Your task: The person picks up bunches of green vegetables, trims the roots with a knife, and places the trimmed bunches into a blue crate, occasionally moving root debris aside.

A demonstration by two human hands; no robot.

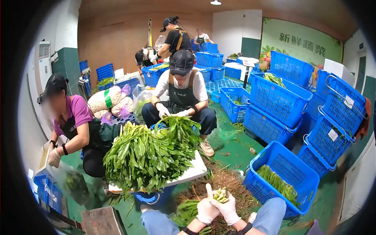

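Observation:
My left hand (206, 209) and my right hand (228, 209), both in white gloves, are closed together around a bunch of green stalks (220, 196) low in the middle of the view. Its pale cut ends point up between the thumbs, and leaves hang below the hands. Beneath lies a pile of brown roots and trimmings (219, 178), with loose greens (187, 211) to the left. Ahead, a large heap of leafy greens (145, 156) covers most of a white board (196, 169). A blue crate (284, 160) with green stalks inside stands to the right.
Across the board a seated co-worker (184, 90) handles greens. Another co-worker (74, 121) at the left holds a plastic bag (74, 184). Stacked blue crates (274, 105) line the right side. A metal-topped block (102, 221) is at the lower left.

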